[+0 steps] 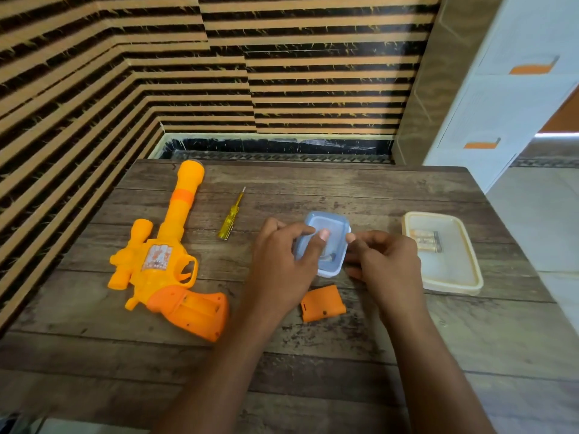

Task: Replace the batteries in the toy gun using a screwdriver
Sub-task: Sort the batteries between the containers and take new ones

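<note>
Blue tub point(329, 223): mid-table, gripped from both sides; a small grey bit point(332, 256) inside at the near end, likely a screw, too small to confirm.
Left hand point(282, 261): fingers curled round the tub's left wall, thumb hooked over the rim and into the inside.
Right hand point(387, 261): thumb and forefinger pinched narrow on the tub's right wall, remaining fingers folded underneath.
Toy gun point(163, 261): flat on the left part of the table point(344, 189), well apart from both hands, grip compartment uncovered and facing up.
Battery cover point(324, 303): loose on the wood just nearer than the tub, between the two wrists.
Screwdriver point(232, 214): lying free between gun barrel and tub, touched by neither hand.
Batteries point(427, 241): inside the cream tray point(454, 277) on the right, near the right hand.
Stage, as judged: cover off, fresh cells not yet fitted.
Risk, spilled screw: from a tilt or jolt of the tub under the two-sided squeeze; grey bit over the low rim and lost on dark plank grain.
Risk, swept cover: from a forearm dragged across the loose cover, off the near edge.
Risk, rolling tool: from a nudge to the round handle during a reach toward the gun.
Risk, wrong cells: cannot tell new from spent in the tray; also reversed polarity in the grip, a dead toy either way.
</note>
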A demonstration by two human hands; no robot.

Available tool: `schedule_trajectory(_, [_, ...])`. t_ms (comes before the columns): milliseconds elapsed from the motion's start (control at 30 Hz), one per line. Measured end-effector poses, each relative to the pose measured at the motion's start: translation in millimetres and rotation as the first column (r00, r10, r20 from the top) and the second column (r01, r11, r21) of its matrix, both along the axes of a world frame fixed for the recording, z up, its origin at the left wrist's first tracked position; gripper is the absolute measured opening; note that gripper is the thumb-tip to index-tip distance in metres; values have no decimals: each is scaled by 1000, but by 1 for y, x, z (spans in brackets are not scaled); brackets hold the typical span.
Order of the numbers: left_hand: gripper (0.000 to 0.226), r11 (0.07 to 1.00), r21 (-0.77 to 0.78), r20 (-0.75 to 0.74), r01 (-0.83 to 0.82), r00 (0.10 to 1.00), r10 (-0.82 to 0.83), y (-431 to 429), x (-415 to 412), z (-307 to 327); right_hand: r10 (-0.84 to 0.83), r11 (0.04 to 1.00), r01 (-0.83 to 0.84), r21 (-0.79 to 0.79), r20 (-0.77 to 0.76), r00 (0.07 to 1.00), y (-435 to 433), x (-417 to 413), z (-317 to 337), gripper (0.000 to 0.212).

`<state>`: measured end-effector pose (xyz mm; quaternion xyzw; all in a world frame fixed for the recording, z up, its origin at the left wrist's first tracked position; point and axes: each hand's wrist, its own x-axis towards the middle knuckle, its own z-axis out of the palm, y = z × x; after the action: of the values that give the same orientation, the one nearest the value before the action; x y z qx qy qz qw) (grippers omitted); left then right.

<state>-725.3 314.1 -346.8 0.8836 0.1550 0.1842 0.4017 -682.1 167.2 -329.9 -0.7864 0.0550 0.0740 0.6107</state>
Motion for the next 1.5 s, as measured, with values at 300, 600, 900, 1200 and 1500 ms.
schedule_trajectory(300, [23, 985, -159, -30, -64, 998, 60, -5, 10, -5, -36, 987, 51, 150, -101, 994, 8, 6, -7, 24])
schedule_trajectory(600, [9, 941, -292, -16, -171, 985, 174, -15, 16, -4, -130, 945, 153, 290, -97, 987, 15, 1, -11, 32])
schedule_trajectory(900, [48, 904, -405, 123, -140, 971, 206, -21, 15, 12, -69, 969, 39, 243, 117, 991, 22, -8, 5, 12])
schedule_trajectory(1200, [53, 973, -228, 161, -18, 985, 56, -16, 4, 19, -15, 1000, 22, -15, 352, 936, 33, -15, 9, 54])
schedule_trajectory(1500, [55, 986, -153, 171, -67, 981, 93, -17, 7, 17, 116, 979, -37, -201, 396, 911, 39, -8, 11, 55])
